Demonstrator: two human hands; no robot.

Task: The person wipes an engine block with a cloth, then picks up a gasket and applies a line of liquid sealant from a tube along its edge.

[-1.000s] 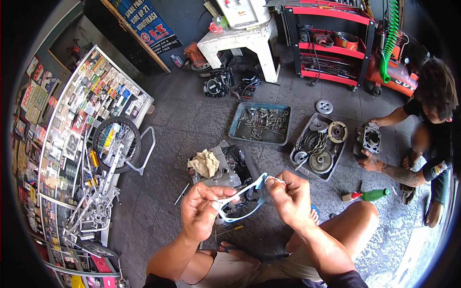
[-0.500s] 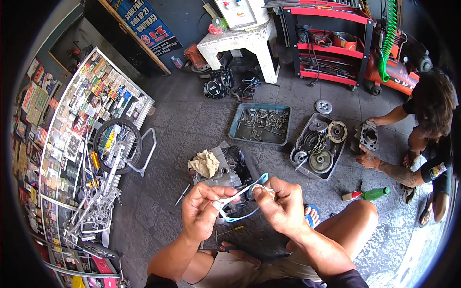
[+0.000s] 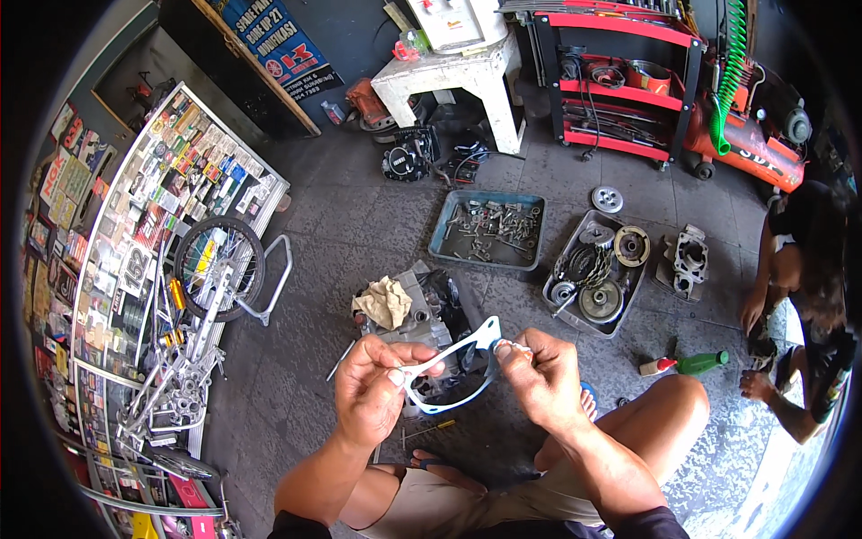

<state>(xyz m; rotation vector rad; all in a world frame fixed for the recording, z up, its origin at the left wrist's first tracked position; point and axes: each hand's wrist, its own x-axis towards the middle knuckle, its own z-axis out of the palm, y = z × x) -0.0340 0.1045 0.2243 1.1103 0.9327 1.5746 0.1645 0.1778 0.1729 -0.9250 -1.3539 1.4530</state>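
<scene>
A thin pale blue-white gasket (image 3: 488, 334), ring-shaped with ears at its corners, hangs in the air between my hands. My left hand (image 3: 366, 386) pinches its left end between thumb and fingers. At its right side my right hand (image 3: 543, 373) is closed round a small crumpled white piece (image 3: 514, 347), mostly hidden by the fingers; its kind I cannot make out. Beyond my hands on the floor stands a grey metal engine case (image 3: 424, 325), with a crumpled cream cloth (image 3: 384, 302) on top.
A blue tray of bolts (image 3: 489, 260) and a grey tray of engine parts (image 3: 637, 310) lie ahead. Right of them are a metal casting (image 3: 687, 260), a green bottle (image 3: 702, 362) and a crouching person (image 3: 804, 269). A motorcycle frame with a wheel (image 3: 220, 269) stands left.
The gasket has tilted, opening its ring more toward me. My right hand has shifted slightly right along its edge. The other person has let go of the metal casting and drawn back.
</scene>
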